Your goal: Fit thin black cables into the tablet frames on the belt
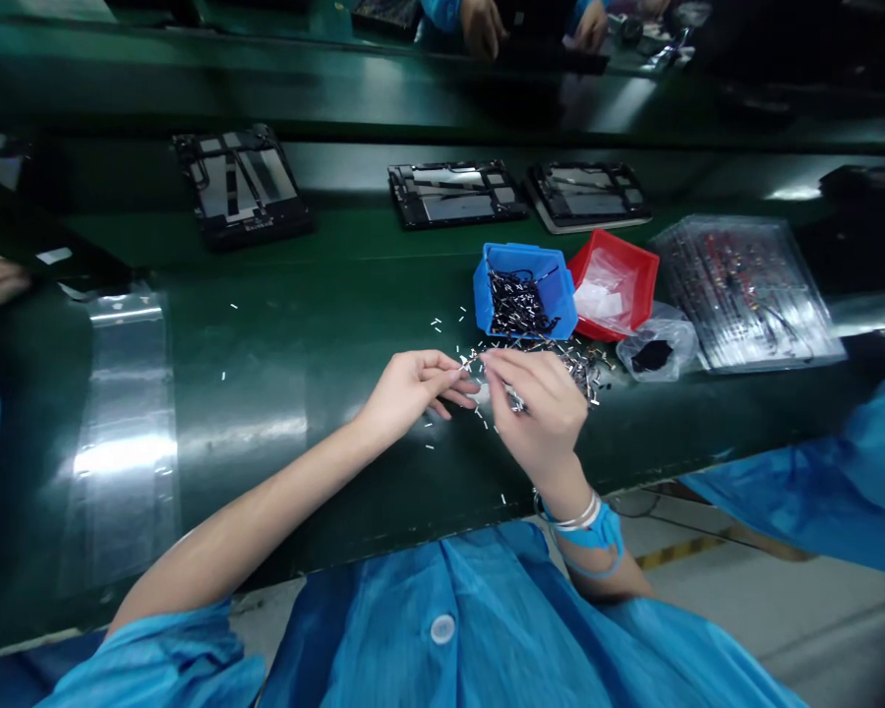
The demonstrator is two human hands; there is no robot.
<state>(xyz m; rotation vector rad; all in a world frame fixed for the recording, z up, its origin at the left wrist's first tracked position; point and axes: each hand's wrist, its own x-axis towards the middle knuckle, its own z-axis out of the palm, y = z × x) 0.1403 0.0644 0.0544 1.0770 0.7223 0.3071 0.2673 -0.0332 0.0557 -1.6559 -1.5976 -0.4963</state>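
Note:
My left hand (417,393) pinches a small, thin, light-coloured piece (469,363) between thumb and forefinger, its kind too small to make out. Thumb and forefinger of my right hand (535,403) are closed together at the other end of that piece; whether they grip it too or something tiny of their own is hidden. Under and beyond the fingers lies a loose heap of small black and silvery parts (579,366), with white slivers scattered around it. Just past my hands stands a blue bin (566,285) with many short black cable-like parts in it.
A red bin (645,280) with clear plastic bags adjoins the blue one. To the right are a plastic bag with black contents (653,354) and stacked clear trays (752,295). Opened tablet-like devices (457,192) line the back. Co-workers' hands (483,28) show at the far side.

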